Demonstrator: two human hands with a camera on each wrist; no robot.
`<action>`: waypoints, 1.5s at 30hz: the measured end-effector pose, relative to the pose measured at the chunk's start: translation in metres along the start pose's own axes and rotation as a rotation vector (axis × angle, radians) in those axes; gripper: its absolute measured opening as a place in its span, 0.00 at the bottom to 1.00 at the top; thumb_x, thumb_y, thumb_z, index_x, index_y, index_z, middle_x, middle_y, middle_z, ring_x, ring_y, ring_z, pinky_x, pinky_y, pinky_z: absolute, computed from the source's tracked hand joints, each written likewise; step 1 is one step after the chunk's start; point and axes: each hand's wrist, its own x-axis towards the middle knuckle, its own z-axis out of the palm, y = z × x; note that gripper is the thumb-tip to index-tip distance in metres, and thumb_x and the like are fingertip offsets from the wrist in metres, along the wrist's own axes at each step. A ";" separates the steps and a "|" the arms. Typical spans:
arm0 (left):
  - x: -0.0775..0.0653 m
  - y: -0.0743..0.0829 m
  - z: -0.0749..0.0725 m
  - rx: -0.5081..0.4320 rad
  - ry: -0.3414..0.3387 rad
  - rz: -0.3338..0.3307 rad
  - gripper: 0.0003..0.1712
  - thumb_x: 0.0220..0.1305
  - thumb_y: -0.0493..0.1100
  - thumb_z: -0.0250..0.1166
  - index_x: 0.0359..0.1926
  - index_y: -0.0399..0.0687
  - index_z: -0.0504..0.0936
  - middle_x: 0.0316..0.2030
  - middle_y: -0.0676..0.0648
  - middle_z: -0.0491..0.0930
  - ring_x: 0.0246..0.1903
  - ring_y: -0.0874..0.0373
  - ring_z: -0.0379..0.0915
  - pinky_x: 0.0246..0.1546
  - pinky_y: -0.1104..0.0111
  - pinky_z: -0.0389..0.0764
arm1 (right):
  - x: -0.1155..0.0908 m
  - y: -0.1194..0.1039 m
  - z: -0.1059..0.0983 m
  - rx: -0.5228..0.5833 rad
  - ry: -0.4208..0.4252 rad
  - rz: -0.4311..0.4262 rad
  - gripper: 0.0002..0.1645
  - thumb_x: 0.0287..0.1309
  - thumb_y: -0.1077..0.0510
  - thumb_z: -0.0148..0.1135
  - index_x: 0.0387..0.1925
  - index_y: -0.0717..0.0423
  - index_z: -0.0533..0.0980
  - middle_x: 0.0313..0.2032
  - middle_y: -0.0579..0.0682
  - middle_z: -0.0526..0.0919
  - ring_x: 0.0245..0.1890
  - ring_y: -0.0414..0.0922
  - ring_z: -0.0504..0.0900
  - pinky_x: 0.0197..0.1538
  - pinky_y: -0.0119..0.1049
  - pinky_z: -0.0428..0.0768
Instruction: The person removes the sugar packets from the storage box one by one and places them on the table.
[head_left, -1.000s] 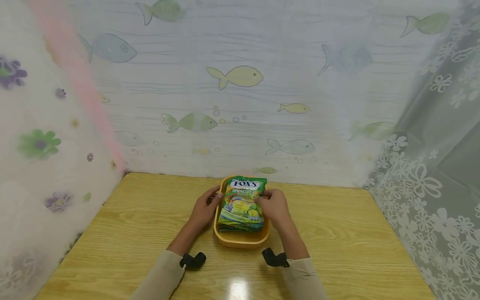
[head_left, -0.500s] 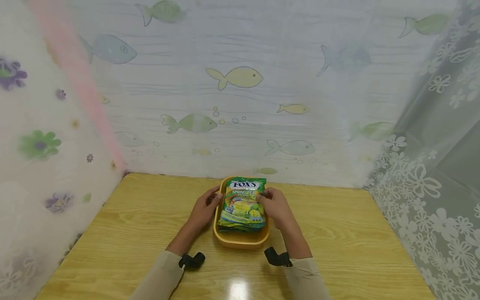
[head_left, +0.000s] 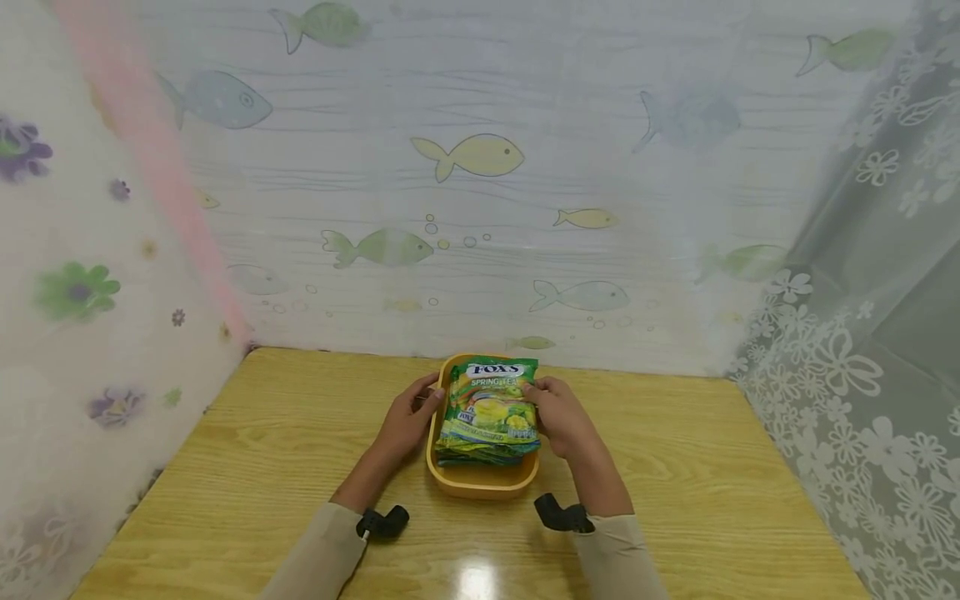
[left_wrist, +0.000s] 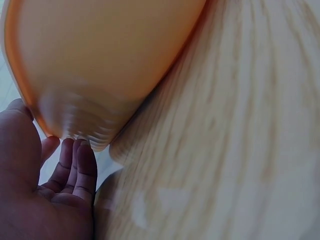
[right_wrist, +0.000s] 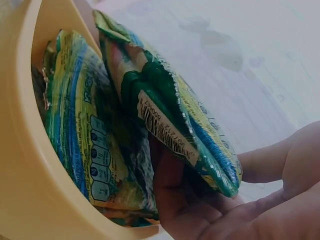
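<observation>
A yellow-orange plastic tub (head_left: 482, 490) stands on the table and holds a stack of candy bags (head_left: 480, 456). My left hand (head_left: 407, 421) holds the tub's left rim, thumb at the edge and fingertips (left_wrist: 86, 150) against the ribbed outer wall. With my right hand (head_left: 564, 417) I pinch the top candy bag (head_left: 491, 410), a green and yellow "FOX'S Spring Tea" packet, by its right edge. The right wrist view shows this bag lifted and tilted away from the bags (right_wrist: 87, 130) below, its barcode underside showing. My thumb lies on its front, the fingers underneath.
The wood-grain table (head_left: 675, 483) extends around the tub. Behind it hangs a fish-print curtain (head_left: 480, 275). Floral sheets flank the table on both sides, and black wrist mounts (head_left: 384, 522) sit at both cuffs.
My right hand has shifted slightly right with the top candy bag, which now overhangs the tub's right rim and parts from the stack. The left hand and tub stay in place.
</observation>
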 end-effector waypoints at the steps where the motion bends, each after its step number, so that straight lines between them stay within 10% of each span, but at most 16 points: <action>1: 0.000 -0.001 0.000 -0.001 -0.002 0.002 0.31 0.81 0.56 0.60 0.78 0.52 0.72 0.54 0.42 0.83 0.50 0.50 0.80 0.56 0.51 0.79 | 0.000 0.000 -0.001 0.004 0.000 0.000 0.16 0.85 0.58 0.46 0.56 0.70 0.70 0.28 0.49 0.69 0.22 0.42 0.61 0.38 0.40 0.71; 15: 0.002 -0.005 -0.002 -0.009 -0.041 0.007 0.30 0.82 0.57 0.57 0.78 0.58 0.70 0.54 0.44 0.82 0.51 0.51 0.81 0.57 0.52 0.80 | -0.001 0.000 -0.021 0.049 -0.012 -0.007 0.29 0.87 0.55 0.40 0.75 0.74 0.57 0.68 0.69 0.63 0.55 0.55 0.76 0.61 0.54 0.74; 45: 0.003 -0.005 0.000 -0.042 -0.023 0.016 0.29 0.83 0.49 0.58 0.79 0.47 0.69 0.53 0.38 0.84 0.51 0.45 0.82 0.56 0.49 0.80 | -0.003 0.007 -0.088 0.154 -0.013 -0.007 0.37 0.88 0.51 0.36 0.81 0.73 0.44 0.64 0.61 0.66 0.48 0.36 0.79 0.48 0.32 0.83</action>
